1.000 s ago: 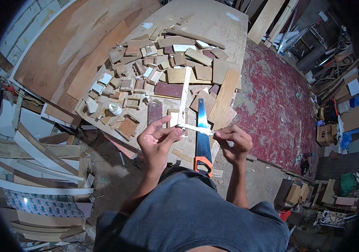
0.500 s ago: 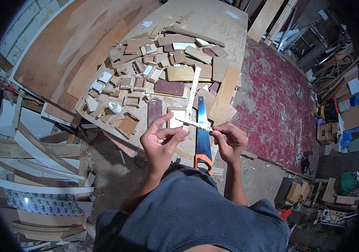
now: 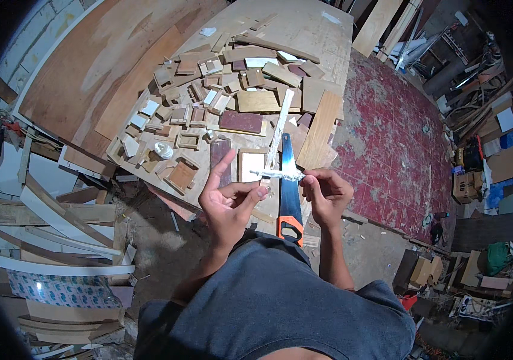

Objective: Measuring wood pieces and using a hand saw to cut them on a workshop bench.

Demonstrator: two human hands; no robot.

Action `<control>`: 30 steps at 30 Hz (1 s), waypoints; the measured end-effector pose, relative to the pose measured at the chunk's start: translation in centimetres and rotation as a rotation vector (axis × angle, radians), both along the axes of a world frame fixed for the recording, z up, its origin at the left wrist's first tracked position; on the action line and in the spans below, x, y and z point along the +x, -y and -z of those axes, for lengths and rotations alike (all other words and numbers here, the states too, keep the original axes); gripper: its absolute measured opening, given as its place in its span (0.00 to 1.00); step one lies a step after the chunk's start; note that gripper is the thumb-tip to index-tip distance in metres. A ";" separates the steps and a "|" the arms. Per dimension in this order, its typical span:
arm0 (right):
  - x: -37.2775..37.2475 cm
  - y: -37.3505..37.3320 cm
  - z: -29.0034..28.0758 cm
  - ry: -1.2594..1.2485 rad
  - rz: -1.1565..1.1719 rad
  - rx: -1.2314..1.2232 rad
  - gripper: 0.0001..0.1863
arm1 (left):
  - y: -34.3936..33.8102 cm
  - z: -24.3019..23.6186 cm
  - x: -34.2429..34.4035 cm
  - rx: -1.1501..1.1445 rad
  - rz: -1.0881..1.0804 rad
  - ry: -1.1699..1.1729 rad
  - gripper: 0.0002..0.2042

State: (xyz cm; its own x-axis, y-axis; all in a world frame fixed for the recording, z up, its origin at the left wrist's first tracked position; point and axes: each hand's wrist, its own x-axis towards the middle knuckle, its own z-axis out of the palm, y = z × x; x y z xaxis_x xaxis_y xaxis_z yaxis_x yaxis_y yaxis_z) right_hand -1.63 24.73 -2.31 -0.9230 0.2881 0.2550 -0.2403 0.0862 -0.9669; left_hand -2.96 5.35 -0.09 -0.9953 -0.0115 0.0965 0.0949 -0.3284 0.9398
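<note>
My right hand [image 3: 330,195] pinches one end of a thin, pen-like stick [image 3: 286,176] caked with white matter, holding it roughly level above the table. My left hand [image 3: 227,201] has thumb and middle fingers pressed together just under the stick's other end, with the index finger raised. A tiny dark-and-white piece shows at those fingertips, too small to name. Below the stick lies a hand saw [image 3: 290,204] with a blue-lit blade and orange-black handle, its handle toward me. Beside the blade, a long strip smeared white [image 3: 279,129] points away from me.
Many small wooden boxes [image 3: 181,174] and offcuts crowd the worktable [image 3: 316,36]. A wide plank [image 3: 319,129] lies right of the saw. A spiral bulb [image 3: 163,150] sits at the table's left. Large boards [image 3: 106,66] lean at left; a stained red surface [image 3: 388,144] is at right.
The white-caked stick has turned from sloping down rightward to nearly level. My left fingertips have come closer beneath its left end, the index finger lifting higher.
</note>
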 end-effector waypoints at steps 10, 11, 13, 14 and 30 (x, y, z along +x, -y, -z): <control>0.2 0.0 -0.4 -0.010 -0.106 0.031 0.03 | 0.1 0.0 0.3 -0.008 -0.038 0.009 0.36; 0.3 0.0 -0.4 -0.010 -0.122 0.031 0.04 | 0.1 -0.1 0.3 -0.007 -0.039 -0.002 0.35; 0.4 -0.1 -0.4 0.009 -0.137 0.015 0.04 | 0.0 -0.1 0.3 -0.012 -0.038 -0.007 0.35; 0.4 -0.1 -0.4 0.028 -0.153 -0.002 0.04 | 0.0 -0.1 0.4 -0.018 -0.038 -0.011 0.35; 0.0 2.3 0.0 -0.166 0.048 -0.025 0.04 | 0.1 -0.1 0.9 0.014 0.029 0.046 0.34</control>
State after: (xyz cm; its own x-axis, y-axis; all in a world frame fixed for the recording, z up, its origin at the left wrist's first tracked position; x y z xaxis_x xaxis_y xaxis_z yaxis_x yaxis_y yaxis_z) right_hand -1.65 22.41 -2.26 -0.8540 0.3388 0.3948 -0.3926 0.0783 -0.9164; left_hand -2.02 5.25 0.02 -0.9986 0.0165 0.0501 0.0415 -0.3435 0.9382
